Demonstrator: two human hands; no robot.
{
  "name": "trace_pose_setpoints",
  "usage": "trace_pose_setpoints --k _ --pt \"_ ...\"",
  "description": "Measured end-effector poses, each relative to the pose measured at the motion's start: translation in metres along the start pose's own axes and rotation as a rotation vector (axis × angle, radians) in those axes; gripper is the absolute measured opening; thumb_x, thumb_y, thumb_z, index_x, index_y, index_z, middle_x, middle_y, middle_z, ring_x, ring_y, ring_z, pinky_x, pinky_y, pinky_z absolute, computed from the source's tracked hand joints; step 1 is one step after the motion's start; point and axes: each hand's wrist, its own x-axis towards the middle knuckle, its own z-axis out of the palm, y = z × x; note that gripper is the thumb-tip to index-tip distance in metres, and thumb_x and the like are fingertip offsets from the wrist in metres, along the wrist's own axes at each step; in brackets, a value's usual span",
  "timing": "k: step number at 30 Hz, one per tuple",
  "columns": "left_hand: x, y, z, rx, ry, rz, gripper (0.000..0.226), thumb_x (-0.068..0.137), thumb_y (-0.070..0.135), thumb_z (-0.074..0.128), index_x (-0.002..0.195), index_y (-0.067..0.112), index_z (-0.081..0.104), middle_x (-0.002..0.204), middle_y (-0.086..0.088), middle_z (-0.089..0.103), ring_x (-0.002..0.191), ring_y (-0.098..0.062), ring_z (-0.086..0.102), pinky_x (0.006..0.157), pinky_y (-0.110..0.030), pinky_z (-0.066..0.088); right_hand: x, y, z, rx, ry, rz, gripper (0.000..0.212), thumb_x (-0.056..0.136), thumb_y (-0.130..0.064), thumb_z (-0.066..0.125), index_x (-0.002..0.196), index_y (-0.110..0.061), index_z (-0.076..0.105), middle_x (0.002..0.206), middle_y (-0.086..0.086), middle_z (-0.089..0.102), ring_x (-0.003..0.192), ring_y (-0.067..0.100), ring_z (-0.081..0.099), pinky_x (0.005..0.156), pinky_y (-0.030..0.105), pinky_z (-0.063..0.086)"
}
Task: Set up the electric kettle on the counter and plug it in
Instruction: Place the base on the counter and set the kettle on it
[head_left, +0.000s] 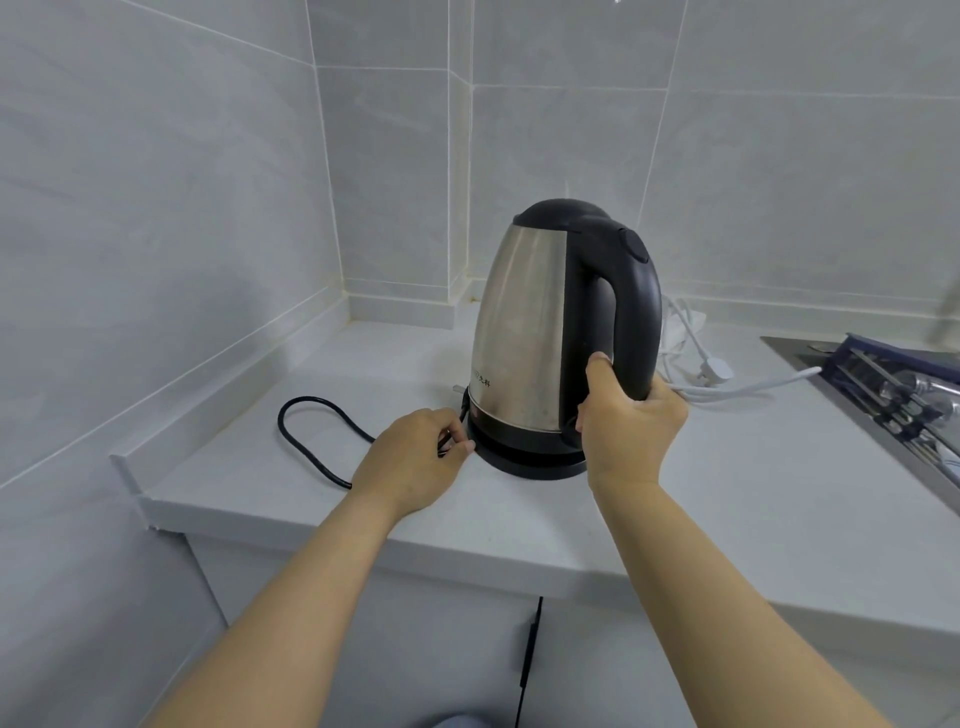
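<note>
Black power cord: loops loose over the tabletop near its left edge, running to the kettle base; its plug is not visible.
Left hand: fingers curled, pinching the cord right where it meets the base.
Kettle base: flat on the tabletop, mid-way along.
Electric kettle: steel, upright, seated on the base, lid shut; contents hidden.
Right hand: fingers wrapped round the lower handle.
White cable and plug: behind the kettle, toward the back wall.
Sink: right edge, holds metal utensils, blurred.
Progress: kettle appears placed; plugging in looks undone, no socket in view.
</note>
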Motion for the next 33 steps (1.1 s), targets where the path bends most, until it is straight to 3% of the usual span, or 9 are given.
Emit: trace_pose_setpoints --k 6,13,23,28,33 --pt "0.0002 -0.0016 0.0012 -0.007 0.010 -0.002 0.013 0.089 0.038 0.061 0.085 0.026 0.062 0.082 0.009 0.060 0.075 -0.009 0.056 0.067 -0.026 0.046 -0.0008 0.0000 0.0025 -0.035 0.004 -0.001 0.036 0.070 -0.031 0.066 0.047 -0.018 0.042 0.048 0.009 0.041 0.049 0.025 0.042 0.050 0.034 0.040" --pt "-0.0001 -0.0003 0.0007 -0.013 0.013 -0.006 0.015 0.089 0.039 0.061 0.084 0.025 0.062 0.080 0.009 0.061 0.073 -0.006 0.055 0.065 -0.024 0.045 0.0015 -0.0046 0.0029 -0.021 -0.002 0.070 0.036 0.066 -0.026 0.063 0.041 -0.024 0.038 0.052 0.009 0.037 0.052 0.025 0.038 0.052 0.033 0.037" --pt "-0.0004 0.0001 0.0003 -0.011 0.010 -0.006 0.015 0.089 0.039 0.061 0.084 0.025 0.062 0.081 0.010 0.060 0.075 -0.006 0.055 0.068 -0.026 0.046 0.0009 -0.0069 0.0001 -0.014 -0.037 0.085 0.032 0.067 -0.023 0.061 0.053 -0.012 0.035 0.057 0.010 0.033 0.055 0.024 0.034 0.052 0.034 0.033" --pt "-0.0011 0.0002 -0.0001 -0.012 0.010 -0.004 0.015 0.089 0.039 0.061 0.083 0.026 0.062 0.079 0.010 0.060 0.071 -0.005 0.055 0.060 -0.022 0.042 0.0003 -0.0089 0.0011 -0.016 -0.040 0.097 0.030 0.067 -0.022 0.061 0.054 -0.012 0.036 0.057 0.010 0.034 0.055 0.024 0.035 0.052 0.033 0.033" --pt "-0.0009 0.0000 0.0001 -0.011 0.005 -0.009 0.015 0.089 0.040 0.061 0.083 0.026 0.061 0.079 0.009 0.061 0.072 -0.006 0.056 0.064 -0.025 0.045 -0.0023 -0.0047 -0.0023 -0.016 -0.046 0.089 0.032 0.072 -0.020 0.062 0.055 -0.011 0.036 0.057 0.011 0.035 0.053 0.024 0.036 0.051 0.033 0.034"
